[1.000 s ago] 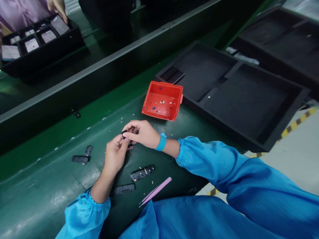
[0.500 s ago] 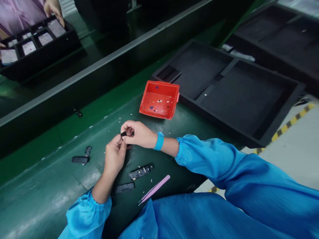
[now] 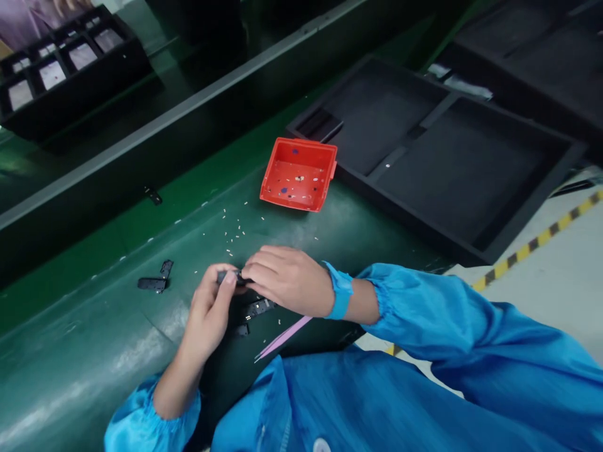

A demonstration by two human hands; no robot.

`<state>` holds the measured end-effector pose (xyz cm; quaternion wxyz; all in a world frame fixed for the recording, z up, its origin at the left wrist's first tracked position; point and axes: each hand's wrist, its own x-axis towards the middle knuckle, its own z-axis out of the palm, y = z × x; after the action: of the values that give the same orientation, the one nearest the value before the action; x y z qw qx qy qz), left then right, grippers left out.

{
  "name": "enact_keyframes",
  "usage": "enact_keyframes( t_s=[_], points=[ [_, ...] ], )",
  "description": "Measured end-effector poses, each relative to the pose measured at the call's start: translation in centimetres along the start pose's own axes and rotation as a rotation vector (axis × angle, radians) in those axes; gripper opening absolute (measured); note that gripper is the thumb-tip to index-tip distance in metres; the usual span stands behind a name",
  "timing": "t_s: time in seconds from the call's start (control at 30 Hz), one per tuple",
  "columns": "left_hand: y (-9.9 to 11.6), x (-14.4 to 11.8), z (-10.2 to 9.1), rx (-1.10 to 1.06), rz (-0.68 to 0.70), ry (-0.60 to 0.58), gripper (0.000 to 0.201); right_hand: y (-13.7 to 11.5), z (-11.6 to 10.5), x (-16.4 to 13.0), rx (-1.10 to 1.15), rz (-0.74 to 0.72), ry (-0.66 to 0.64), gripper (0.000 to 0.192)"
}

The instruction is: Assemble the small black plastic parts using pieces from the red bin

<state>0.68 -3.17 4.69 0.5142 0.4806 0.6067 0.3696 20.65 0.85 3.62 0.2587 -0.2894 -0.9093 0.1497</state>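
Observation:
My left hand (image 3: 210, 309) and my right hand (image 3: 285, 280) meet over the green bench and pinch a small black part (image 3: 229, 276) between their fingertips. Most of the part is hidden by the fingers. A black circuit strip (image 3: 257, 307) lies just under my right hand, and another small black piece (image 3: 242, 329) shows below it. Pink tweezers (image 3: 282, 338) lie on the bench beneath my right wrist, which wears a blue band. An orange bin (image 3: 298, 174) with a few tiny bits stands beyond the hands.
Two more black strips (image 3: 154, 280) lie to the left. Tiny white specks are scattered near the orange bin. A large black foam tray (image 3: 438, 157) fills the right side. Across the belt sits a black divided tray (image 3: 66, 63) with pale cards.
Both hands have dropped lower toward the bench with the black part. My right hand now lies flatter over the circuit strip. The other person's hand at the far tray has gone from view.

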Motion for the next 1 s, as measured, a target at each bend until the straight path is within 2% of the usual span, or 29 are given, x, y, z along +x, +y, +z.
enact_keyframes(
  t_s=[0.1,0.17,0.23,0.3,0.37,0.43,0.47,0.53,0.57,0.63,0.67,0.73,0.77,0.83,0.93,1.0],
  points=[
    [-0.4,-2.1,-1.8,0.499,0.157,-0.024,0.052,-0.6,-0.5,-1.7,0.028,-0.060,-0.163,0.021],
    [-1.3,-3.1,-1.8,0.756,0.233,-0.092,0.063,-0.8,-0.4,-2.6,0.016,-0.084,-0.233,0.022],
    [-2.4,-3.9,-0.9,0.874,0.282,-0.181,0.043,-1.0,0.2,-3.1,-0.026,-0.077,-0.268,0.020],
    [-3.0,-4.4,0.3,0.921,0.316,-0.220,0.020,-1.3,0.9,-3.5,-0.050,-0.047,-0.292,0.013],
    [-2.7,-4.4,1.0,0.965,0.326,-0.269,0.015,-1.5,1.5,-3.7,-0.040,-0.007,-0.309,0.008],
    [-1.4,-3.3,0.8,0.982,0.326,-0.361,0.024,-1.7,1.8,-3.9,-0.027,0.023,-0.329,0.005],
    [-0.5,-2.2,0.3,0.970,0.324,-0.395,0.032,-1.8,1.7,-3.8,-0.029,0.035,-0.343,0.002],
    [1.4,1.4,-1.3,0.938,0.316,-0.365,0.038,-1.6,1.0,-3.3,-0.019,0.046,-0.383,0.016],
    [2.2,3.8,-2.4,0.935,0.310,-0.272,0.031,-1.4,0.5,-2.7,0.000,0.049,-0.399,0.028],
    [3.4,9.4,-4.6,1.021,0.288,0.014,0.030,-0.7,-0.4,-1.1,0.077,0.060,-0.404,0.047],
    [3.8,12.1,-5.6,1.081,0.246,0.143,0.032,-0.3,-0.8,-0.1,0.128,0.068,-0.388,0.051],
    [4.0,16.7,-7.4,1.118,0.245,0.262,0.041,1.0,-0.7,1.9,0.234,0.097,-0.336,0.044],
    [4.0,18.3,-8.3,1.134,0.262,0.265,0.044,1.7,-0.3,2.8,0.288,0.114,-0.310,0.039],
    [3.8,20.3,-9.9,1.158,0.301,0.190,0.048,3.1,1.1,4.0,0.380,0.138,-0.270,0.028],
    [3.6,21.0,-12.3,1.190,0.303,0.095,0.038,4.9,3.4,4.6,0.473,0.167,-0.192,0.023],
    [3.6,20.7,-13.6,1.204,0.271,0.124,0.022,5.5,4.3,4.6,0.546,0.212,-0.131,0.023]
  ],
)
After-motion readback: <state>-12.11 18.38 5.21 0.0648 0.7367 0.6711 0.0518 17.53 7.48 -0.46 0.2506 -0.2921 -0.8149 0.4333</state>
